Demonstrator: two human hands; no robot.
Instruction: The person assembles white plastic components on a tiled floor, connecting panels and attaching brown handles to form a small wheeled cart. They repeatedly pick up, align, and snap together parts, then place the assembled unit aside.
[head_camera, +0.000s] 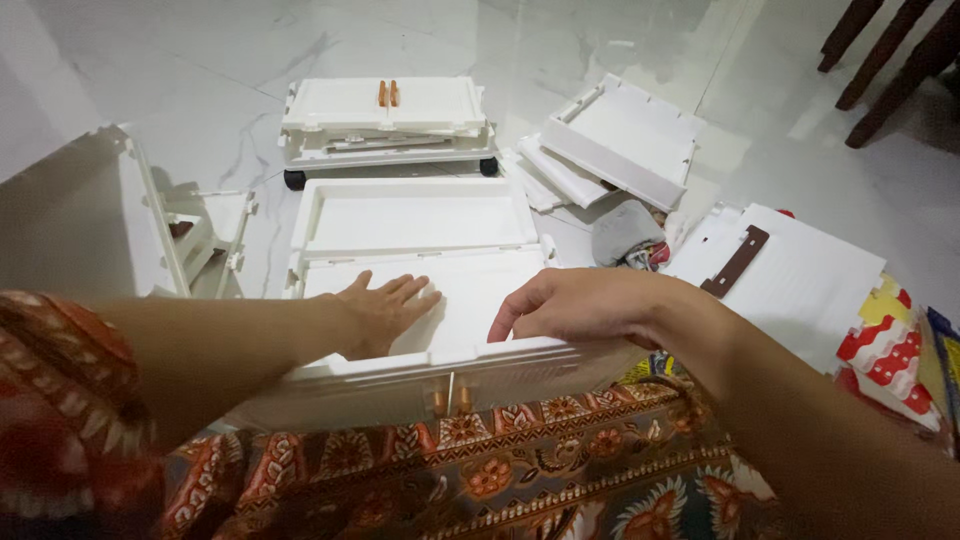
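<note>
One package in view: soft pouch (885, 345) with red-and-white wavy stripes and a yellow top edge, lying on the floor (200, 60) at far right. Blue-yellow packet edge (943, 345) beside it. No labels, signs, screens.

White plastic box panel (470, 300), flat rectangular with raised rim, lies level on the floor directly before the person. Its near edge is upturned, bearing two small orange clips (452, 398). A second white tray section (415, 215) adjoins its far edge.
</note>
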